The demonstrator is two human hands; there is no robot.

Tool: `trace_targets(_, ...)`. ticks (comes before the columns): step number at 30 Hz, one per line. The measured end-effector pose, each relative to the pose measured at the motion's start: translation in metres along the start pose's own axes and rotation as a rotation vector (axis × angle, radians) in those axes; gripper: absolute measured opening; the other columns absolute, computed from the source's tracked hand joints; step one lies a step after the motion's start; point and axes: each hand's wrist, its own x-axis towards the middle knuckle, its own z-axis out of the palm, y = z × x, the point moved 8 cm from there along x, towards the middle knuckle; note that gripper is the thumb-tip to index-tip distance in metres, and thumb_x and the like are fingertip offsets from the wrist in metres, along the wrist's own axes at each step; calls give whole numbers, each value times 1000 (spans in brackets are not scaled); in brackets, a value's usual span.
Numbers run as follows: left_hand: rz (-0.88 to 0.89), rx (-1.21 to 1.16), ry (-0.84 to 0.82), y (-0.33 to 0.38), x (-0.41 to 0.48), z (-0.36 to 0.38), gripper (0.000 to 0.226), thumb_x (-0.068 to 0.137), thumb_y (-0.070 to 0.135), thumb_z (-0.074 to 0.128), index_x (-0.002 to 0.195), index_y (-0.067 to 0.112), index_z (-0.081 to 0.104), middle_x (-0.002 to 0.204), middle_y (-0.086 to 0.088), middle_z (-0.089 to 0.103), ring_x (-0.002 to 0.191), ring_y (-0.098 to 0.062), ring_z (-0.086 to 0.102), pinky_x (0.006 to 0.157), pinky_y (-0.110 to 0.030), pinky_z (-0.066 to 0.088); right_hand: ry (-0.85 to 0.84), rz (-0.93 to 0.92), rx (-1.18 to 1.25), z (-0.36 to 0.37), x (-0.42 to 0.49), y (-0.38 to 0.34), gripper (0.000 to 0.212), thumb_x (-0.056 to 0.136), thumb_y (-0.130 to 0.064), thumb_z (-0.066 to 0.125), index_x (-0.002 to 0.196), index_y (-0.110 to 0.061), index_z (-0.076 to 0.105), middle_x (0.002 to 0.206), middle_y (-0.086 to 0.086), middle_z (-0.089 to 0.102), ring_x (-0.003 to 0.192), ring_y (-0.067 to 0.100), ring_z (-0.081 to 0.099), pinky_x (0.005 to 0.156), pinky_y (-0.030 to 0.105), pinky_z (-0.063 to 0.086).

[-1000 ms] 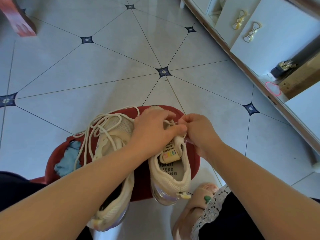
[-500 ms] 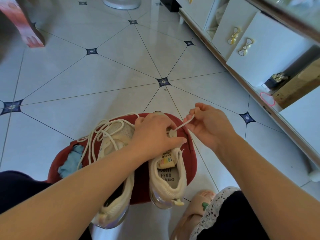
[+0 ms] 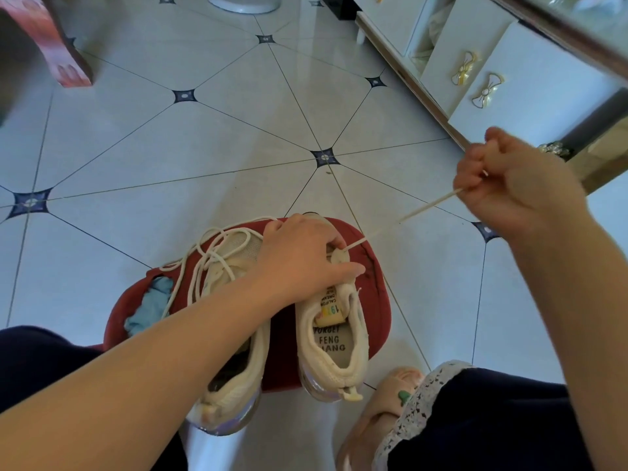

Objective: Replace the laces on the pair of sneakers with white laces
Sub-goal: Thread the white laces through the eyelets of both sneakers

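Two cream sneakers lie on a red stool [image 3: 375, 300]. The right sneaker [image 3: 334, 348] shows its printed insole and tongue label. My left hand [image 3: 302, 256] grips the front of this sneaker, covering its eyelets. A cream lace [image 3: 404, 217] runs taut from the shoe up and right to my right hand [image 3: 509, 185], which pinches its end in curled fingers, raised well above the floor. The left sneaker [image 3: 234, 375] lies partly under my left forearm, with a loose tangle of cream lace [image 3: 207, 256] over its front.
A light blue cloth [image 3: 151, 305] lies on the stool's left side. A white cabinet with gold bow handles [image 3: 482, 93] runs along the right. A pink slipper on a foot [image 3: 377, 406] is beside the stool. A red box [image 3: 51, 45] stands far left on the tiled floor.
My right hand has pulled the lace out of the right sneaker, moving up and to the right, so a long taut length now shows. My left hand kept its hold on the shoe.
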Motion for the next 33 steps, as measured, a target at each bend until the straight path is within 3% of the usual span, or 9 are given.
trace_targets(3, -36, -75, -29, -7, -1, 1, 37, 70, 68, 54, 84, 36, 64, 88, 20, 54, 91, -8, 46, 85, -37, 37, -88, 24, -508, 7, -3, 20, 31, 89, 10, 34, 83, -12, 56, 63, 1, 48, 51, 10, 43, 43, 17, 37)
trace_targets(5, -48, -128, -46, -10, 0, 2, 35, 71, 67, 52, 78, 35, 65, 83, 18, 56, 88, -10, 51, 85, -41, 43, -150, -12, -1033, 14, -7, 43, 30, 89, 4, 38, 80, -15, 60, 72, 1, 54, 61, 11, 47, 52, 20, 39)
trace_targets(7, -48, -117, -59, -11, 1, 5, 41, 72, 68, 47, 86, 35, 66, 93, 18, 59, 97, -12, 52, 89, -44, 42, -229, -134, -1472, 25, -10, 64, 21, 91, -11, 45, 85, -16, 64, 86, -2, 60, 77, 13, 52, 64, 24, 38)
trace_targets(9, -54, -77, -48, -10, 2, 7, 46, 74, 68, 43, 99, 34, 62, 107, 16, 58, 107, -12, 49, 94, -42, 38, -364, -177, -1709, 35, -15, 89, 20, 91, -27, 49, 95, -16, 65, 90, -3, 59, 85, 13, 51, 70, 25, 37)
trace_targets(15, -91, -160, -4, -14, 5, 7, 50, 80, 55, 49, 123, 31, 43, 107, 17, 58, 109, -10, 49, 95, -40, 36, -469, -215, -1784, 41, -17, 131, 5, 90, -22, 46, 86, -24, 49, 80, -7, 51, 77, 14, 49, 68, 26, 40)
trace_targets(21, -47, -32, -6, -10, 8, 7, 28, 80, 38, 50, 107, 35, 57, 105, 15, 60, 108, -12, 46, 86, -37, 29, -489, -522, -1874, 57, -24, 117, 8, 88, -19, 47, 80, -20, 45, 77, -5, 45, 74, 18, 47, 59, 30, 37)
trace_targets(25, -33, 15, -24, -5, 7, 8, 27, 79, 40, 52, 105, 38, 59, 108, 13, 57, 115, -13, 39, 96, -40, 23, -448, -664, -1972, 57, -30, 105, 10, 88, -12, 44, 95, -16, 51, 85, -5, 40, 82, 16, 42, 56, 29, 33)
trace_targets(30, -29, -7, -14, -11, 4, 5, 23, 79, 41, 53, 101, 38, 60, 96, 17, 52, 114, -10, 40, 100, -39, 22, -169, -659, -1930, 32, -13, 57, 18, 86, -1, 46, 93, -15, 55, 90, 1, 52, 82, 20, 46, 62, 34, 43)
trace_targets(33, -21, -5, -25, -14, 3, 5, 21, 79, 40, 55, 100, 38, 60, 103, 16, 56, 114, -11, 41, 97, -39, 25, 5, -718, -1916, 19, -8, 36, 13, 88, -3, 50, 92, -14, 56, 81, -2, 45, 74, 18, 42, 58, 32, 37)
